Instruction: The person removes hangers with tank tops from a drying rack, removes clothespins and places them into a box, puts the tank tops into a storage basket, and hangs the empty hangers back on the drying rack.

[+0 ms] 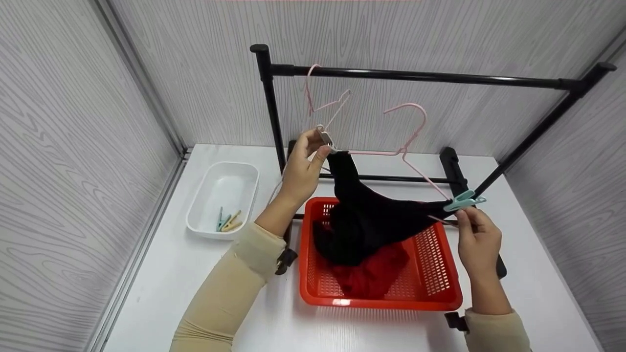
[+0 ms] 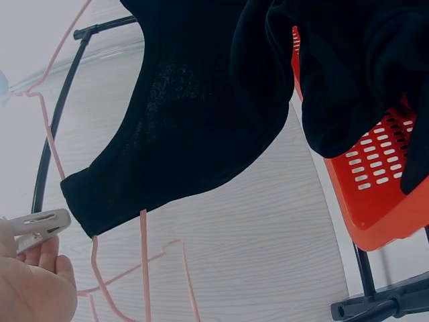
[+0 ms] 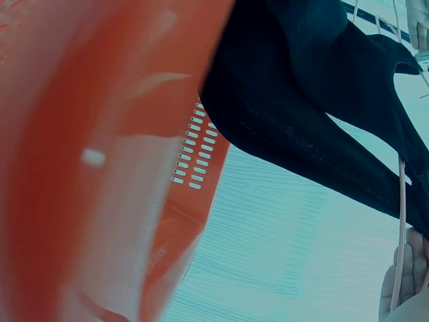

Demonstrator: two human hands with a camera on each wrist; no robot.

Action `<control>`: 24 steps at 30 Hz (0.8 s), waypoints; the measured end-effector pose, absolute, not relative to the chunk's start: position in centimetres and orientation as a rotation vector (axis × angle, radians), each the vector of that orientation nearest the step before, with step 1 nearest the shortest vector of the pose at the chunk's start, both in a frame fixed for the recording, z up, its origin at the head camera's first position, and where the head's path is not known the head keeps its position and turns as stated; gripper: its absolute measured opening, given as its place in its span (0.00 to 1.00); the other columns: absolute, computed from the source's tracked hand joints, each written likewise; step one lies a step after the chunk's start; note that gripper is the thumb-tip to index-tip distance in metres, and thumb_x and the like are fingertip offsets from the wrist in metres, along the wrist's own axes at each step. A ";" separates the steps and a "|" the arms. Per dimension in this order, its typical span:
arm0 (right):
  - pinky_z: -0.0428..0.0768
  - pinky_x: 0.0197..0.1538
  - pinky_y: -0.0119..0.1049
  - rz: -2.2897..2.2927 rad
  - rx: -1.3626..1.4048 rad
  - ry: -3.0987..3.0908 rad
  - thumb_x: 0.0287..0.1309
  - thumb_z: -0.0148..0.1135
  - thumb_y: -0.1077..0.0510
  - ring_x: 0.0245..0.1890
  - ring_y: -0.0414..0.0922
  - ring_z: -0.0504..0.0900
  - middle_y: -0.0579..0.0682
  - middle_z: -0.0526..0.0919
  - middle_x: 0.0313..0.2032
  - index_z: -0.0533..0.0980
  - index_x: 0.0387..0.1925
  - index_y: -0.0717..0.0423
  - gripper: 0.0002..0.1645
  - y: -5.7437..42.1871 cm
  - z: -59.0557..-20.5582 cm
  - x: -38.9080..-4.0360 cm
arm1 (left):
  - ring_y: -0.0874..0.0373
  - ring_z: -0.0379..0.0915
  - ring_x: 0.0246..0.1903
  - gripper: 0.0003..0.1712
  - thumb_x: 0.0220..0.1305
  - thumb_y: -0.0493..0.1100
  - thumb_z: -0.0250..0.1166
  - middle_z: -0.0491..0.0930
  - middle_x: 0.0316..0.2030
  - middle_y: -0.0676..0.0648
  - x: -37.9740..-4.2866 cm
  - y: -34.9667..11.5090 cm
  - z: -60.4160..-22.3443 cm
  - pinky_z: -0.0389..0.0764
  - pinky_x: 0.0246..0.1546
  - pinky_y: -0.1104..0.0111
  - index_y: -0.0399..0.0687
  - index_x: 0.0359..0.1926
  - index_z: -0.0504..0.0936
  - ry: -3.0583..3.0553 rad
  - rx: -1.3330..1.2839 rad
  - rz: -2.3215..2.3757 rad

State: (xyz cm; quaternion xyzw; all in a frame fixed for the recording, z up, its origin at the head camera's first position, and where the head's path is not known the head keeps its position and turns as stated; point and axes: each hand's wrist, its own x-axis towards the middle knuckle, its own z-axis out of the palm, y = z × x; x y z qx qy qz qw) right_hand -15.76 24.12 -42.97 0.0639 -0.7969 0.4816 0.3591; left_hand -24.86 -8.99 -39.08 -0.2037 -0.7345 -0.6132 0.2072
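Observation:
A black garment (image 1: pixel 371 210) with narrow ends hangs from a pink clothes hanger (image 1: pixel 415 132). My left hand (image 1: pixel 303 171) pinches a pale grey clothespin (image 1: pixel 324 137) at the garment's left end. In the left wrist view that clothespin (image 2: pixel 43 223) is close beside the narrow cloth end (image 2: pixel 90 201). A teal clothespin (image 1: pixel 462 200) clips the right end to the hanger. Just below it, my right hand (image 1: pixel 481 244) grips the hanger at its right corner, with the wire running across the fingers in the right wrist view. The garment's lower part droops into a red basket (image 1: pixel 381 304).
A red cloth (image 1: pixel 374 274) lies in the basket. Behind stands a black rack (image 1: pixel 420 76), with another pink hanger (image 1: pixel 309 90) hooked on its bar at the left. A white tray (image 1: pixel 222 188) at the left holds a teal clothespin (image 1: pixel 221 220) and a yellow clothespin (image 1: pixel 231 222).

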 end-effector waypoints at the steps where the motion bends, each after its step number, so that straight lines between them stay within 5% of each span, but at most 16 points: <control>1: 0.70 0.31 0.19 1.243 0.164 -2.055 0.60 0.60 0.77 0.25 0.28 0.72 0.42 0.82 0.29 0.80 0.36 0.79 0.04 24.1 -43.0 -15.8 | 0.52 0.72 0.61 0.24 0.74 0.42 0.56 0.74 0.57 0.37 -24.8 -9.0 -39.1 0.69 0.64 0.68 0.32 0.64 0.66 -2.045 -0.565 -1.709; 24: 0.71 0.32 0.18 1.229 0.114 -2.089 0.61 0.61 0.75 0.26 0.28 0.74 0.46 0.84 0.31 0.80 0.37 0.77 0.05 24.2 -43.0 -15.4 | 0.46 0.72 0.60 0.26 0.70 0.33 0.61 0.74 0.56 0.35 -23.2 -12.6 -40.2 0.69 0.64 0.60 0.29 0.64 0.65 -1.993 -0.471 -1.676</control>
